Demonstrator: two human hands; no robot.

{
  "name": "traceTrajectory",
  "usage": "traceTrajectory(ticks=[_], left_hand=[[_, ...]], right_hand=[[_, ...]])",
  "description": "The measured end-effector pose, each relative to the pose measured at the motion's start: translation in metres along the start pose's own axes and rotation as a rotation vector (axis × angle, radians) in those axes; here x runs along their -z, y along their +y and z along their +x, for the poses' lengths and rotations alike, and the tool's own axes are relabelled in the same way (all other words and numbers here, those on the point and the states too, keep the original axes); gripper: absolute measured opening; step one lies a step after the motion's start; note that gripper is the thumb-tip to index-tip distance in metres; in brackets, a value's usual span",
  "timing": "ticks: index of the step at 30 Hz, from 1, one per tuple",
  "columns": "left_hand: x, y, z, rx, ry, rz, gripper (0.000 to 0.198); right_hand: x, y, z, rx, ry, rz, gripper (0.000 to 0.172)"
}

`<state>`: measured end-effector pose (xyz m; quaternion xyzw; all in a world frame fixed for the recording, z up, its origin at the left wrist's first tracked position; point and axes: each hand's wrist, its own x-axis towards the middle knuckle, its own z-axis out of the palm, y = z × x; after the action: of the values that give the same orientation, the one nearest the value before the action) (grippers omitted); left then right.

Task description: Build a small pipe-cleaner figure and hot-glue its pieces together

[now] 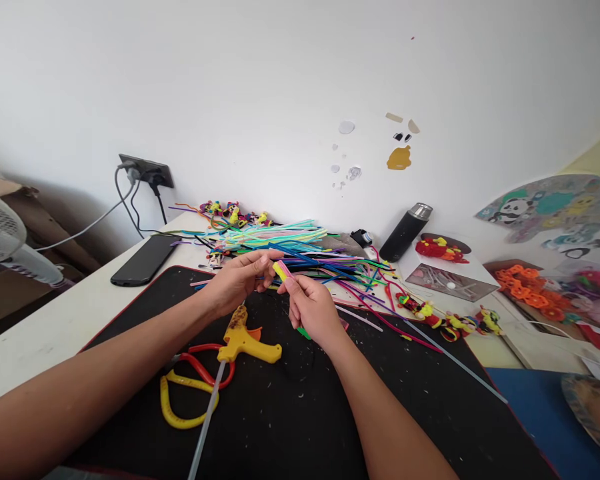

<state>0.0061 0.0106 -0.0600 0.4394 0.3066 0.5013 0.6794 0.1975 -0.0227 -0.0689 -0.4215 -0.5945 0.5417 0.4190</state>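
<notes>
Your right hand (307, 308) is pinched on a small yellow-and-pink piece (283, 271) near the middle of your view. Your left hand (243, 277) sits at the piece's nine o'clock, fingers curled close to it; whether they grip it cannot be told. At seven o'clock a yellow glue gun (245, 344) lies on the black mat (305, 420), its stick crossing red and yellow looped handles (166, 400). At twelve, colourful pipe cleaners (280, 235) cover the desk (45, 333); at nine, a phone (143, 260).
</notes>
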Motion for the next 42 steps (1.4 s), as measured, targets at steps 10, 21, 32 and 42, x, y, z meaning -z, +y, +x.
traceTrajectory(ticks=[10,21,32,42], left_hand=[[0.002,0.0,-0.001,0.004,-0.03,-0.023,0.04],[-0.002,0.002,0.0,0.015,-0.026,-0.04,0.037],[-0.003,0.005,0.0,-0.028,0.048,0.093,0.04],[-0.009,0.003,-0.001,-0.012,0.062,0.118,0.044]], right_hand=[[-0.001,-0.002,-0.002,-0.003,-0.069,-0.031,0.042],[-0.002,0.0,-0.003,0.008,-0.095,-0.047,0.043],[0.0,0.0,-0.005,0.12,0.065,-0.47,0.036],[-0.003,-0.001,-0.007,0.227,0.118,-0.871,0.035]])
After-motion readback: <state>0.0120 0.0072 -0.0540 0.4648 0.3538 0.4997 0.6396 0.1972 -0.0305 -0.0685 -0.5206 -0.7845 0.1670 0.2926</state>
